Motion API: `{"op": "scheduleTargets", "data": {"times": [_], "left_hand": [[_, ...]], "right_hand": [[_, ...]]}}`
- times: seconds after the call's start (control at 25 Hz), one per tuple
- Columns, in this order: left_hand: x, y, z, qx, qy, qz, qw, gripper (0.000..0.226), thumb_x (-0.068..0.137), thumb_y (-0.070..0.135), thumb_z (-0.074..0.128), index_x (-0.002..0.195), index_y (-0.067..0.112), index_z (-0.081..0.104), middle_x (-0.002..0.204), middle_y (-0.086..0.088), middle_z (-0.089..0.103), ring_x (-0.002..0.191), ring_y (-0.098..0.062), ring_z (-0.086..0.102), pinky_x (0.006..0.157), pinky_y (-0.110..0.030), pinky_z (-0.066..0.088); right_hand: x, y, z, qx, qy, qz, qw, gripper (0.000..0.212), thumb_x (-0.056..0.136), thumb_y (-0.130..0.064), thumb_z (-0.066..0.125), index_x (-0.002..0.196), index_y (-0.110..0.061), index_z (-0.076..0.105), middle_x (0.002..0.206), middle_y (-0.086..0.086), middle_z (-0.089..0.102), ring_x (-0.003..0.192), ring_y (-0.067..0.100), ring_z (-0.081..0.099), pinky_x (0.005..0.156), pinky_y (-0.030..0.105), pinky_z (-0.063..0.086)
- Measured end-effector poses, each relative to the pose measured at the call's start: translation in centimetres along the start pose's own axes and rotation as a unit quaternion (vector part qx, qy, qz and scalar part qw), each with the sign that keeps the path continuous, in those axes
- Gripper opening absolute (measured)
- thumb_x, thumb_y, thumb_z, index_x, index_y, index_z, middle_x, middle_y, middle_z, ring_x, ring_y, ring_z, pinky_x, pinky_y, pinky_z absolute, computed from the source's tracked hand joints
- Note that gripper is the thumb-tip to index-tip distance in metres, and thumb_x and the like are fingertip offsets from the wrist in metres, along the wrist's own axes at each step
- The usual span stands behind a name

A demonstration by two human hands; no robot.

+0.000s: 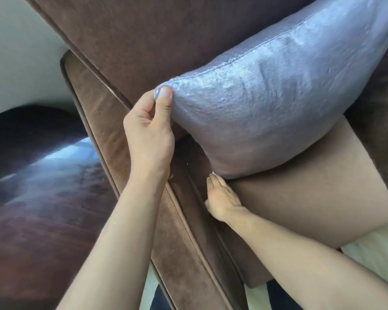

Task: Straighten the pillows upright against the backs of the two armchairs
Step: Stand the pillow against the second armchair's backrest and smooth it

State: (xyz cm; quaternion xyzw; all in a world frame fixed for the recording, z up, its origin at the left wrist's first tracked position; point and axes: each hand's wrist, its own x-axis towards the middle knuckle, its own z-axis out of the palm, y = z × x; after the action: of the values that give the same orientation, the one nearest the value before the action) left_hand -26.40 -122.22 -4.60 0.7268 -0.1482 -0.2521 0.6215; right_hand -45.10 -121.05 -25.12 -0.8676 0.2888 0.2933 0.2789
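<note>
Brown upholstery filled most of the view: the armchair (pixel 130 36) with its dark velvety back, a piped armrest (pixel 94 113) running down on my left, and a lighter tan seat cushion (pixel 311 189). Beside the chair on the left stood a dark, glossy rounded surface (pixel 38 175) catching a pale reflection; pale flooring showed at the lower right. The silvery-lilac pillow (pixel 273 104) stood on the seat cushion, leaning back against the chair back, its seamed upper edge running diagonally up to the right and its lower corner resting at the inner edge of the seat. My left hand (pixel 148 130) was closed on the pillow's near upper corner, thumb pressed on the front face and fingers curled behind it. My right hand (pixel 222 200) lay flat and open, fingers together, in the gap between seat cushion and armrest, fingertips just at the pillow's bottom corner; whether they touched the fabric could not be determined. Both forearms were bare.
</note>
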Motion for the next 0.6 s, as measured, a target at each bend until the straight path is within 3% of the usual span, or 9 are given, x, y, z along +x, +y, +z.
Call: {"op": "scheduleTargets", "data": {"times": [0.16, 0.28, 0.36, 0.44, 0.52, 0.6], "left_hand": [[0.6, 1.0, 0.4, -0.024, 0.027, 0.01, 0.999, 0.019, 0.102, 0.024, 0.064, 0.097, 0.015, 0.08, 0.087, 0.011, 0.073, 0.092, -0.009, 0.064, 0.091, -0.049, 0.057], [0.9, 1.1, 0.3, -0.041, 0.022, -0.006, 0.999, 0.019, 0.101, 0.026, 0.064, 0.096, 0.02, 0.082, 0.091, 0.006, 0.076, 0.097, -0.015, 0.067, 0.099, -0.066, 0.055], [1.1, 1.1, 0.0, -0.036, 0.018, -0.016, 0.999, 0.021, 0.101, 0.03, 0.065, 0.099, 0.018, 0.082, 0.096, 0.001, 0.077, 0.1, -0.017, 0.067, 0.1, -0.069, 0.053], [1.0, 1.4, 0.1, -0.038, 0.014, -0.034, 0.999, 0.022, 0.101, 0.029, 0.065, 0.102, 0.014, 0.081, 0.096, -0.001, 0.076, 0.099, -0.017, 0.067, 0.1, -0.07, 0.052], [0.6, 1.6, 0.3, -0.05, 0.019, -0.046, 0.998, 0.024, 0.103, 0.025, 0.063, 0.107, 0.007, 0.079, 0.094, -0.001, 0.073, 0.095, -0.014, 0.066, 0.099, -0.068, 0.054], [0.1, 1.6, 0.4, -0.03, 0.025, -0.044, 0.998, 0.027, 0.104, 0.026, 0.061, 0.11, 0.005, 0.078, 0.095, -0.001, 0.073, 0.095, -0.013, 0.066, 0.099, -0.067, 0.054]], "right_hand": [[-0.4, -0.2, 0.9, -0.171, -0.044, -0.005, 0.984, 0.072, 0.099, -0.014, 0.042, 0.155, 0.009, 0.003, 0.165, 0.026, -0.003, 0.155, 0.037, -0.005, 0.127, 0.044, 0.009], [-1.6, -0.2, 2.2, -0.24, -0.08, -0.005, 0.968, 0.061, 0.104, -0.009, 0.028, 0.153, 0.012, -0.002, 0.162, 0.034, -0.009, 0.15, 0.049, -0.011, 0.123, 0.051, 0.017], [-1.4, -0.9, 3.0, -0.261, -0.119, 0.035, 0.957, 0.062, 0.107, -0.014, 0.028, 0.153, 0.009, -0.006, 0.16, 0.035, -0.011, 0.148, 0.053, -0.011, 0.12, 0.052, 0.025], [-1.0, -1.9, 3.3, -0.241, -0.145, 0.092, 0.955, 0.064, 0.108, -0.02, 0.028, 0.155, 0.006, -0.007, 0.16, 0.035, -0.014, 0.149, 0.052, -0.012, 0.122, 0.052, 0.022], [-0.7, -2.6, 3.1, -0.193, -0.122, 0.104, 0.968, 0.058, 0.107, -0.014, 0.027, 0.156, 0.007, 0.003, 0.161, 0.035, -0.007, 0.15, 0.051, -0.01, 0.123, 0.051, 0.018], [-1.5, -3.1, 1.8, -0.065, -0.073, 0.066, 0.993, 0.047, 0.102, -0.007, 0.034, 0.147, 0.005, 0.036, 0.158, 0.029, 0.021, 0.151, 0.045, 0.012, 0.122, 0.046, 0.024]]}}
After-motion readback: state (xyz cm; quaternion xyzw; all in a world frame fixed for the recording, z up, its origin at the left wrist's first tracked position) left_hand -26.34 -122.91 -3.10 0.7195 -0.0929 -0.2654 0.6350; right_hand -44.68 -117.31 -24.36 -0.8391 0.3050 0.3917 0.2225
